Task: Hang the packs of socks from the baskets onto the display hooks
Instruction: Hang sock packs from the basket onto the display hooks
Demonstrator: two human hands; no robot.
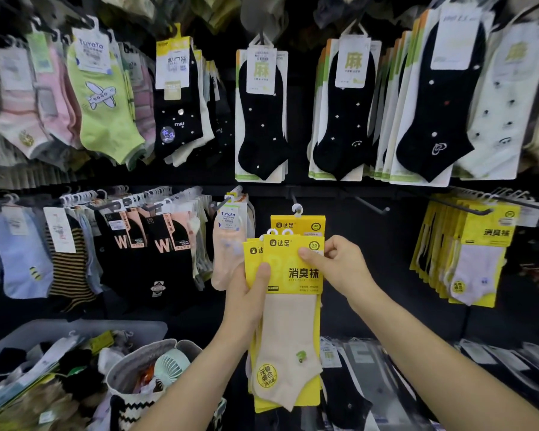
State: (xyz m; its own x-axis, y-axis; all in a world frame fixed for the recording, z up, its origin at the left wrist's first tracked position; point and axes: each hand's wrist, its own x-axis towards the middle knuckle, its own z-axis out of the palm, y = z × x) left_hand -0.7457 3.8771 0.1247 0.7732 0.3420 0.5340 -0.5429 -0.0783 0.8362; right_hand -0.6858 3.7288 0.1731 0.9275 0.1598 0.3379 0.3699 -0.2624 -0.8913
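Sock wall [371, 250]; left hand [250, 292], right hand [339, 266] pinch packs [290, 325].

In front of you, a black display wall [386, 275] carries rows of hooks. On the top row hang black ankle-sock packs [262, 113] on white cards and, further left, a green sock [106, 101] with an aeroplane. On the lower row, black packs marked W [156, 244] hang at left and yellow packs [473, 250] at right, with a thin metal hook [371, 205] jutting out between them. At lower left, a grey tub [75, 325] holds loose sock packs [44, 359].
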